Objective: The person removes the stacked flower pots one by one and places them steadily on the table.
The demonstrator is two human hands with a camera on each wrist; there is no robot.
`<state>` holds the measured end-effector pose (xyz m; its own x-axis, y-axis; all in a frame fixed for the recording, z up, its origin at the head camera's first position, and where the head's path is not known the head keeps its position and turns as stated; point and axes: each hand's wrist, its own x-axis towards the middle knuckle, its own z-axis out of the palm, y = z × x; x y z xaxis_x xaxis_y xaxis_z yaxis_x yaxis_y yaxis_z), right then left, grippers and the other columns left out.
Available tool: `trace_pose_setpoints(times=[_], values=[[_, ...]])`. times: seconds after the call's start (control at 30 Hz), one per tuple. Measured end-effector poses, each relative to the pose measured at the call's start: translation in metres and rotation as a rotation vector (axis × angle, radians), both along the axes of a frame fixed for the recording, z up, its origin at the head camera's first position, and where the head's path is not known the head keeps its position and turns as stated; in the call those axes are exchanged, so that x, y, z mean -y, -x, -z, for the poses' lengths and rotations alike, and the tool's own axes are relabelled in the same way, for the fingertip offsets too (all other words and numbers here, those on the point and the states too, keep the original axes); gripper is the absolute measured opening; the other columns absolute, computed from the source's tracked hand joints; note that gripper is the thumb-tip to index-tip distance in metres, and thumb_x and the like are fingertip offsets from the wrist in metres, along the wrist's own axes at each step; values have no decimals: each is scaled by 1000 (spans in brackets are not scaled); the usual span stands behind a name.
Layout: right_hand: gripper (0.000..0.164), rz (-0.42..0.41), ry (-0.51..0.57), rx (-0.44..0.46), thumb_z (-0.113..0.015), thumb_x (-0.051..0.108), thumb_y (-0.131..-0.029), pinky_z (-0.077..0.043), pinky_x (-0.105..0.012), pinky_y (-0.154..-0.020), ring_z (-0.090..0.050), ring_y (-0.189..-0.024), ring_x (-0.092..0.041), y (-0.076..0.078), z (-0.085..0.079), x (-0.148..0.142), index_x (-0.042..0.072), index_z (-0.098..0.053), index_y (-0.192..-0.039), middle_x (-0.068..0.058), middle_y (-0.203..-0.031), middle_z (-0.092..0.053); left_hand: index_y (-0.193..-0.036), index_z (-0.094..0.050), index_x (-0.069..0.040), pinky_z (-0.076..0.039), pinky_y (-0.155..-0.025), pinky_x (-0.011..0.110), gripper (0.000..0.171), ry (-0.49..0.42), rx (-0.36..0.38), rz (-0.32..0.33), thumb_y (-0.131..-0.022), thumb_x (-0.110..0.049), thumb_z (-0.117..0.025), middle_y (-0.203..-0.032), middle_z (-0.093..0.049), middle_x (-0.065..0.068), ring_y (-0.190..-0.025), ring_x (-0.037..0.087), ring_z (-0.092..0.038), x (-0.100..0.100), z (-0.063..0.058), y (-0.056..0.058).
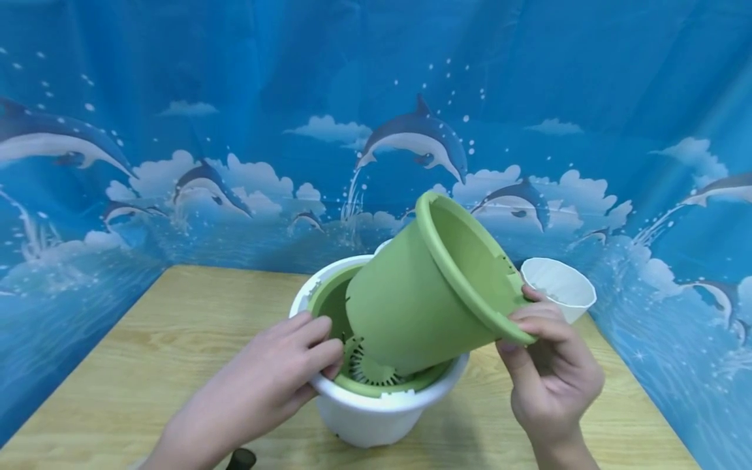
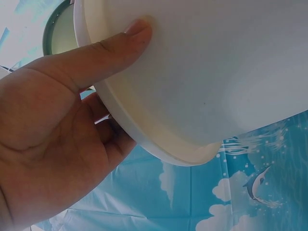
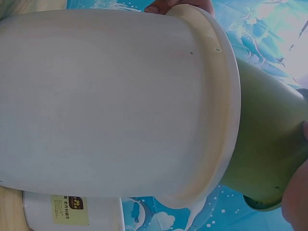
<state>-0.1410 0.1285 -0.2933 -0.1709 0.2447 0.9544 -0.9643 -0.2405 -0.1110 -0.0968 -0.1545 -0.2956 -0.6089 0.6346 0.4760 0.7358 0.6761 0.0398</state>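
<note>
My left hand [image 1: 282, 369] holds the near-left rim of a white pot [image 1: 370, 421], its thumb [image 2: 115, 50] on the outer wall in the left wrist view. Inside that pot sits a green pot, its rim [image 1: 320, 303] just below the white one. My right hand [image 1: 555, 372] pinches the rim of another green pot [image 1: 399, 300], tilted with its mouth up to the right. The lower end of this tilted pot is inside the nested pots. Dark slots show around a green base beneath it; which pot they belong to I cannot tell.
A white, faceted pot [image 1: 561, 287] stands behind my right hand. A white container with a yellow label [image 3: 72, 211] appears in the right wrist view. One dark rounded end [image 1: 241, 459] pokes in at the wooden table's [image 1: 147, 339] front. Behind hangs a blue dolphin curtain [image 1: 264, 78].
</note>
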Motion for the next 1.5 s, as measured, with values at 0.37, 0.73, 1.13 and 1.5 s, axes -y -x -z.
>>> trace_pose_setpoints(times=[0.37,0.73,1.13,1.5], values=[[17,-16,68,23,-75,-13,-76,-42,-41,-105,-66,-84,-23,-2,-3,-5,-19,-60,-82,-20,-83,-70,-86,-52,-27,-38,-68,23,33,-3,-15,4,-79,-13,-81,-86,-39,-15,-80,7,-37,-1,0,0],[19,-36,156,35,-75,-15,-74,-44,-40,-103,-67,-82,-25,-3,-7,-7,-19,-58,-82,-21,-82,-70,-84,-53,-28,-38,-67,22,30,3,12,-15,-82,-17,-80,-85,-37,-16,-80,6,-36,0,0,2],[23,-60,203,68,-77,-15,-73,-45,-39,-104,-67,-81,-26,-5,-11,-11,-21,-57,-84,-22,-83,-70,-87,-54,-28,-40,-70,23,32,16,17,-23,-80,-15,-82,-88,-41,-16,-82,6,-39,0,1,0],[26,-89,264,63,-77,-18,-70,-48,-40,-103,-68,-83,-29,-5,-12,-15,-23,-55,-84,-25,-83,-69,-87,-56,-28,-40,-69,23,31,21,24,-24,-80,-16,-83,-88,-40,-15,-81,7,-38,-1,0,1]])
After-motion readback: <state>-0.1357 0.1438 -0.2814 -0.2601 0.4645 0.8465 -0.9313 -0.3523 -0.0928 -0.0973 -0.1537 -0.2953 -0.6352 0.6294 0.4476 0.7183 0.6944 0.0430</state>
